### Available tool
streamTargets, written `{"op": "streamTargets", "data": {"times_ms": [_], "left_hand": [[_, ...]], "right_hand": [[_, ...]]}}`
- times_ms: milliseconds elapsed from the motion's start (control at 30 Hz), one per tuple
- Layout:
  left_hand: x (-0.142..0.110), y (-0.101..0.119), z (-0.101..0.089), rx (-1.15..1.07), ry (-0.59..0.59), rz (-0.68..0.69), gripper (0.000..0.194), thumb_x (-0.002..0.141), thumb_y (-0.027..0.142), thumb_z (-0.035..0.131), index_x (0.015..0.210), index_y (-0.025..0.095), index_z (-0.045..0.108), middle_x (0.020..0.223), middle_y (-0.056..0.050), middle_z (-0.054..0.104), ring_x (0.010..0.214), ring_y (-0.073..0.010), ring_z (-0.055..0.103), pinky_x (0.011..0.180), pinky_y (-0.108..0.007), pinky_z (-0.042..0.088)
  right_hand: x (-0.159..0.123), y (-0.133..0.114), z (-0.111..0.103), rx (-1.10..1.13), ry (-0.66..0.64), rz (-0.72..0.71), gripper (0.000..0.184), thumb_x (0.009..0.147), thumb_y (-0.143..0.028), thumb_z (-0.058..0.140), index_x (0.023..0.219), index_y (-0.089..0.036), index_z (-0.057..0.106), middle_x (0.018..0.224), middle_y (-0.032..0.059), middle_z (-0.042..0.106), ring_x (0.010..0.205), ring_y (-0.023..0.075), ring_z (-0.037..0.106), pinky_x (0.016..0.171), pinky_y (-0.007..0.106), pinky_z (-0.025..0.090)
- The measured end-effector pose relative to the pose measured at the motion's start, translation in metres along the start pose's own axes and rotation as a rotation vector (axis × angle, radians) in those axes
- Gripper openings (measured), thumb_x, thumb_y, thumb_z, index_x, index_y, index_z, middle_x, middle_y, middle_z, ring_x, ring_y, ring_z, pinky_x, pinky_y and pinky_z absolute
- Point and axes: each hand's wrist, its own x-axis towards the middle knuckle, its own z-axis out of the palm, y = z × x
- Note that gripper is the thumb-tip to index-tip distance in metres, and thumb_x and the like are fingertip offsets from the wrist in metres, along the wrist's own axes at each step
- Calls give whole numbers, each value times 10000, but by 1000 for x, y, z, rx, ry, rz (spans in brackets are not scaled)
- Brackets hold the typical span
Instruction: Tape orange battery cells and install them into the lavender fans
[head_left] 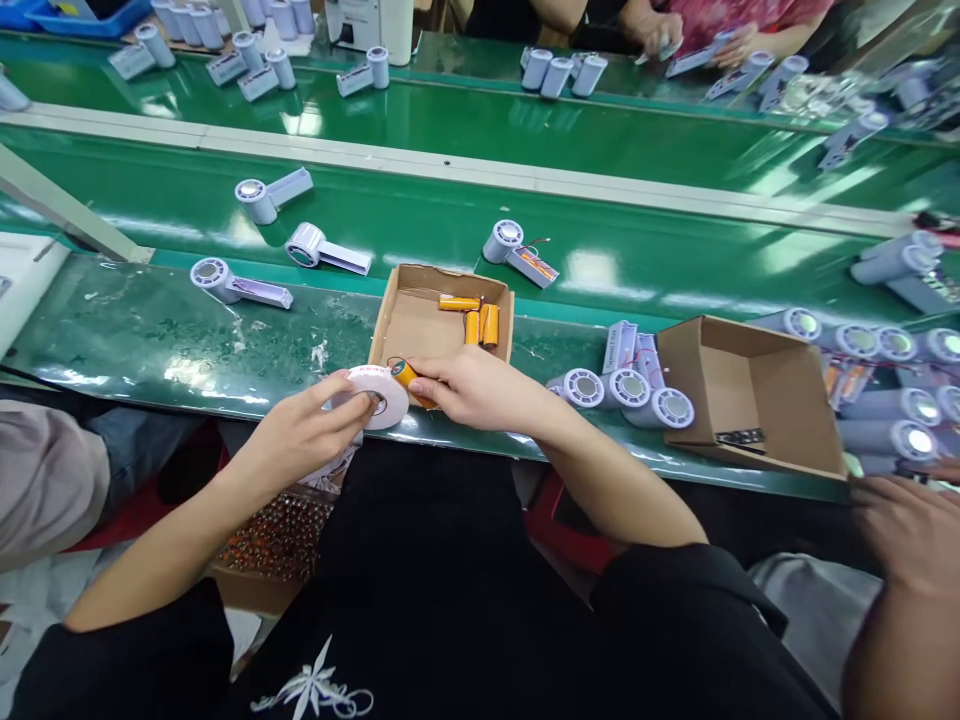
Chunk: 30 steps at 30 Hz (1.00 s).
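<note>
Left hand (304,430) grasps white tape roll (377,396) at table's near edge. Right hand (480,388) pinches orange battery (407,377), touching roll at its 2 o'clock. Small cardboard box (420,325) with more batteries (474,318) sits at 12 o'clock from hands.

glossy green conveyor belt (450,215) — glare from overhead lights

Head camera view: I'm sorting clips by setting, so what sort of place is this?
Most likely a factory assembly line: a long green conveyor belt carries many identical small fan units, a cardboard box holds orange battery cells, and other workers' hands work opposite.
</note>
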Motion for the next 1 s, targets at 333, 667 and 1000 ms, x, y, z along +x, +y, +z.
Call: {"op": "streamTargets", "data": {"times_ms": [333, 667, 1000], "left_hand": [[9, 54, 0, -15, 304, -172, 351, 1002, 203, 774, 1343, 286, 750, 980, -33, 781, 946, -240, 622, 890, -426, 611], [-88, -56, 46, -309, 102, -363, 264, 1014, 338, 706, 1246, 264, 809, 1171, -120, 825, 1212, -354, 672, 1061, -538, 581], [114, -196, 102, -128, -218, -576, 663, 1105, 482, 544, 1693, 177, 533, 1787, -196, 456, 1675, -516, 260, 1319, -777, 252]], "right_hand": [[6, 7, 100, 982, 735, 200, 800, 921, -869, 663, 1417, -241, 684, 1161, 149, 839, 1182, 353, 803, 907, 496, 692], [-88, 78, -9, 562, 990, 87, 554, 1072, -651, 637, 1582, -462, 532, 1392, 56, 801, 1282, 297, 812, 921, 450, 744], [-95, 71, 1, 608, 982, 106, 484, 1015, -702, 704, 1444, -558, 533, 1200, 27, 856, 942, 266, 875, 770, 449, 752]]}}
